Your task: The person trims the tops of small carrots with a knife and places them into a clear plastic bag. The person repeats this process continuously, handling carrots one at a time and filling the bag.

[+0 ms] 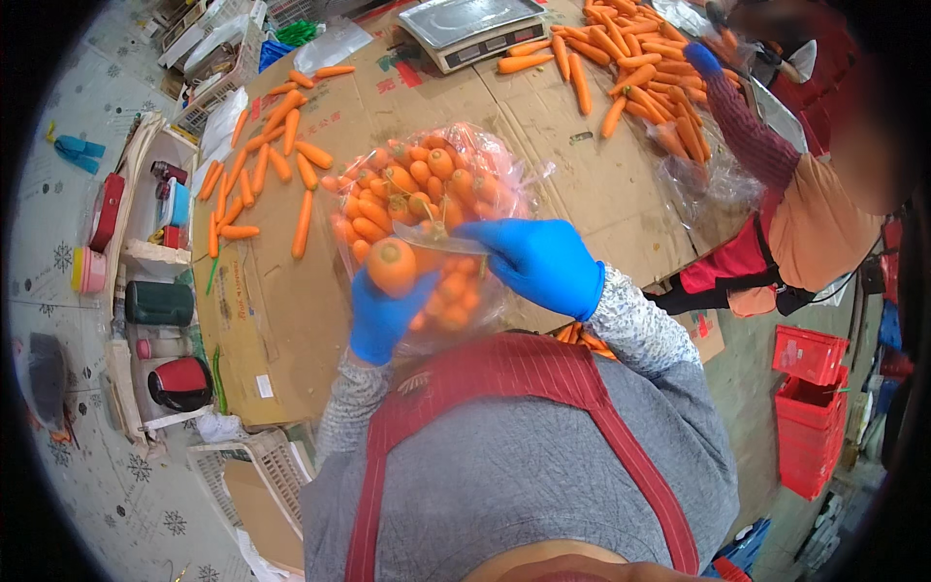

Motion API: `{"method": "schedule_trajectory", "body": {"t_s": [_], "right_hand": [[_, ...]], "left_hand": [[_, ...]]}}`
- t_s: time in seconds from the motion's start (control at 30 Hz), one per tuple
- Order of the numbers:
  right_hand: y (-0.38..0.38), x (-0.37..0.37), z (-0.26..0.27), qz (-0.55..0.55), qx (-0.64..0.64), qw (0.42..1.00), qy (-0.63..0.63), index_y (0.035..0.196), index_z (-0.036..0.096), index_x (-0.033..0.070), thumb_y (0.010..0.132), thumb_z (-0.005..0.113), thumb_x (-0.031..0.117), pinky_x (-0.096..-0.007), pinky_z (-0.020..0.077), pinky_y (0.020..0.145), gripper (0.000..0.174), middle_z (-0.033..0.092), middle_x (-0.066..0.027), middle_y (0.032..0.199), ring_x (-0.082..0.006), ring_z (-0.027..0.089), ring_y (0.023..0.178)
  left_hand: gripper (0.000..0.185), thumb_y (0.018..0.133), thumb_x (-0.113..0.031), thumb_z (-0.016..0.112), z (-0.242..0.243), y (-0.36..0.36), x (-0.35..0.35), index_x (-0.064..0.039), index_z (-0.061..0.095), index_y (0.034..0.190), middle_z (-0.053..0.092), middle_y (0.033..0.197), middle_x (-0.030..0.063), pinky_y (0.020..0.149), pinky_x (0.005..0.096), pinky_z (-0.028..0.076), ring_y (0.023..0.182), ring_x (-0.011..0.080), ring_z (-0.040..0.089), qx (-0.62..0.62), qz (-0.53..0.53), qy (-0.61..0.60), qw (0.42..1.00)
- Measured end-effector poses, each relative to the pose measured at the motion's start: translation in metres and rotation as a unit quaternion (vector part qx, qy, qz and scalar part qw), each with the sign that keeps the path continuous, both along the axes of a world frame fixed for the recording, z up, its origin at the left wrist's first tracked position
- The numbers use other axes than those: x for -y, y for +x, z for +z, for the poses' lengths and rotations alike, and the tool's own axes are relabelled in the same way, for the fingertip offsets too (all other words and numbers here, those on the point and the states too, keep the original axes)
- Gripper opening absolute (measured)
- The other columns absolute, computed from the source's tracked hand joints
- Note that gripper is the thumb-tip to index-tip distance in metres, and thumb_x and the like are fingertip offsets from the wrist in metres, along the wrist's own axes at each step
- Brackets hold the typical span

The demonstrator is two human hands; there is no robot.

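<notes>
My left hand (389,313), in a blue glove, grips a carrot (391,266) with its thick stem end facing up. In my right hand (547,263), gloved in blue too, is a knife (440,238); its blade points left, just above the carrot's top. Beneath and behind both hands lies a clear plastic bag (502,164) full of carrots (400,178), on a cardboard-covered table (284,320). Loose carrots (260,171) are scattered to the left of the bag. The lower part of the bag is partly hidden by my left hand.
A weighing scale (473,29) stands at the far edge. Right of it is a large carrot pile (647,65), where a co-worker's gloved hand (702,60) reaches in. A shelf (156,254) with a red container and boxes borders the left side; red crates (811,415) stand at lower right.
</notes>
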State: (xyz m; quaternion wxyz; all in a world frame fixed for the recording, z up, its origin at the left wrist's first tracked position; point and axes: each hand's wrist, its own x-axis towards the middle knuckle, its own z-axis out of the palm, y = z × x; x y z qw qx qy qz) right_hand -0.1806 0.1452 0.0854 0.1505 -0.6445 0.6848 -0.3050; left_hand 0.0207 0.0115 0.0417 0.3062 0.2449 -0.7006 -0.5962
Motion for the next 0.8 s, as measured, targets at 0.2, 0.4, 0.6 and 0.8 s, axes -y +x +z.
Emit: {"method": "schedule_trajectory", "body": {"t_s": [0.2,0.4,0.6,0.8], "right_hand": [[-0.007,0.001,-0.028,0.007,-0.046,0.998,-0.044,0.126,0.062,0.017,0.087,0.061,0.017,-0.0409,0.0560,0.068,0.039,0.069,-0.0119,0.095,-0.0320,0.069,0.083],[-0.051,-0.002,-0.068,-0.015,0.020,0.999,0.040,0.121,0.065,0.014,0.084,0.064,0.017,-0.0410,0.0565,0.074,0.037,0.070,-0.0127,0.107,-0.0328,0.069,0.089],[-0.008,0.002,-0.003,0.077,-0.009,0.996,-0.033,0.116,0.066,0.015,0.084,0.065,0.015,-0.0388,0.0558,0.071,0.032,0.070,-0.0098,0.098,-0.0305,0.069,0.084],[-0.009,0.008,-0.010,0.060,-0.051,0.997,0.019,0.112,0.068,0.013,0.084,0.065,0.015,-0.0394,0.0558,0.067,0.027,0.068,-0.0102,0.089,-0.0318,0.069,0.082]], "left_hand": [[0.038,0.080,-0.006,0.078,0.000,0.005,0.000,0.001,0.063,0.114,0.070,0.103,0.0072,0.079,0.0297,0.056,0.093,0.0141,0.066,0.047,-0.028,0.047,0.997],[0.048,0.077,-0.011,0.080,0.002,0.017,0.012,0.000,0.061,0.121,0.068,0.111,0.0071,0.085,0.0321,0.055,0.099,0.0145,0.064,0.047,-0.099,0.152,0.982],[0.060,0.076,-0.021,0.083,0.008,0.015,0.009,0.000,0.058,0.127,0.063,0.120,0.0078,0.095,0.0324,0.048,0.109,0.0160,0.059,0.137,-0.155,0.103,0.973],[0.055,0.078,-0.020,0.082,-0.002,0.014,0.007,-0.001,0.061,0.126,0.064,0.120,0.0079,0.096,0.0326,0.047,0.109,0.0171,0.060,0.129,-0.186,0.063,0.972]]}}
